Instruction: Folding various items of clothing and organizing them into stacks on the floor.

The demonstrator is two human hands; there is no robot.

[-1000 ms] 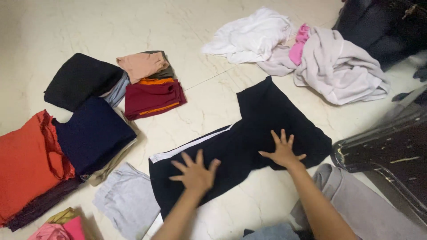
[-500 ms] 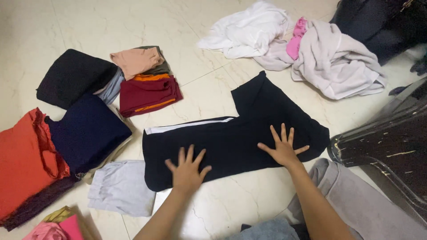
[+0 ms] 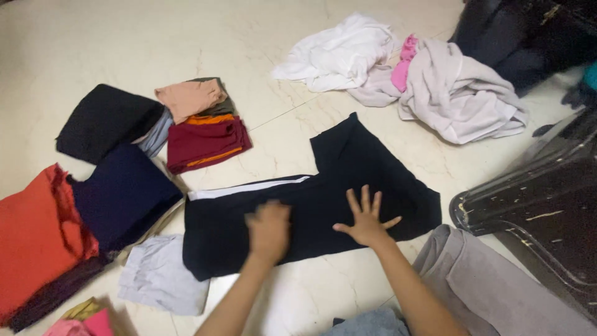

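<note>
Closest to me there's my grey trouser leg on the right and a bit of blue-grey cloth at the bottom edge. Then both my palms are down on the black track pants with the white side stripe, spread flat on the pale marble floor right in front of me. My right hand is flat with fingers fanned wide, gripping nothing. My left hand is blurry, so I can't tell how the fingers sit, only that it's on the fabric.

My guess is these are light, floppy and a bit slidey on polished stone — no stiffness at all (so pinch at the waistband or cuff edges, not the middle).

There's a light grey folded piece touching the near-left corner, folded stacks further left — red, navy, black, maroon. A dark scuffed case crowds the right. At the far right there's a loose white and lilac heap. The best open floor looks to be far left.
</note>
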